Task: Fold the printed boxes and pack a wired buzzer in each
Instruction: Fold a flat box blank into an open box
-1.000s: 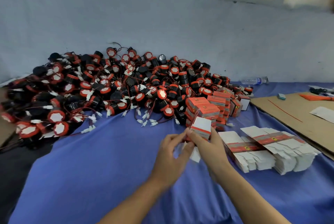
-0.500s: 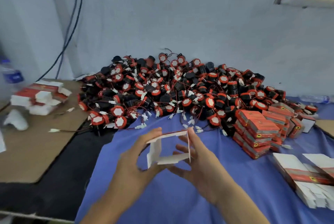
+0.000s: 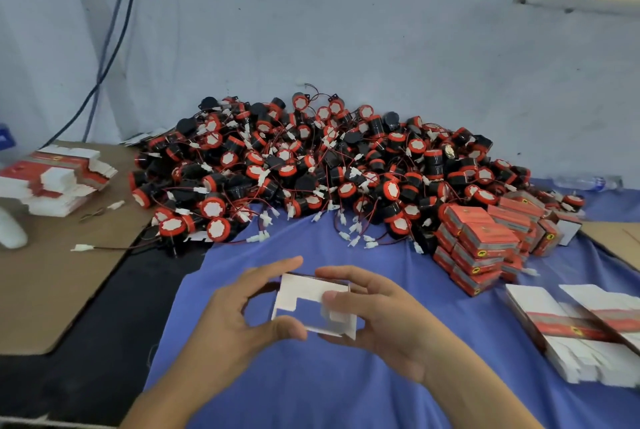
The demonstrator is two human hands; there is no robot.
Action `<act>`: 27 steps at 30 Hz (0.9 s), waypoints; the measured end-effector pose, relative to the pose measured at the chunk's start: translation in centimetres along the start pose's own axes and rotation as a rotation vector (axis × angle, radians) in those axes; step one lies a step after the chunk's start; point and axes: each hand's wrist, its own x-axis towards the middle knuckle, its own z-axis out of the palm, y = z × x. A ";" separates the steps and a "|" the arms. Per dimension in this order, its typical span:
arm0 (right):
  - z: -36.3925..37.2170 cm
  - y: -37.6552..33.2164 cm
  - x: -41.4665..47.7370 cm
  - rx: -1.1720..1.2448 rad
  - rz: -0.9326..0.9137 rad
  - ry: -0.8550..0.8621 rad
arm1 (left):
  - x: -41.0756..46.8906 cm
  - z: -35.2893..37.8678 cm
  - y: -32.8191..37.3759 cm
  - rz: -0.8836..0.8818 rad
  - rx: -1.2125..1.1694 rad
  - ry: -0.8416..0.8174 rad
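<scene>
Half-folded white cardboard box (image 3: 308, 288) is held over the blue-clothed worktop (image 3: 311, 380): my left hand (image 3: 228, 324) pinches its left end between thumb and forefinger, and my right hand (image 3: 391, 321) grips its right end, thumb on a flap. A heap of red-and-black wired buzzers (image 3: 329, 169) lies beyond, with stacked orange printed boxes (image 3: 481, 241) at right.

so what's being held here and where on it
A half-folded box: the left hand pinches its left end, the right hand grips its right end, thumb on a flap.

Left hand (image 3: 235, 321), right hand (image 3: 388, 321) close together, both in pinch grips
</scene>
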 end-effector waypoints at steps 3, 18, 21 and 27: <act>0.0 -0.2 -0.4 -0.027 0.011 0.042 | 0.1 0.6 -0.1 0.023 -0.010 -0.012; -0.6 0.1 -2.7 -0.033 -0.058 0.171 | -0.1 3.7 2.2 0.086 0.108 0.132; -1.1 0.1 -3.4 0.035 -0.083 0.131 | 0.0 4.0 1.9 0.044 0.064 0.200; -1.8 0.5 -4.0 0.084 -0.210 0.115 | 0.3 3.6 1.8 0.020 -0.111 0.223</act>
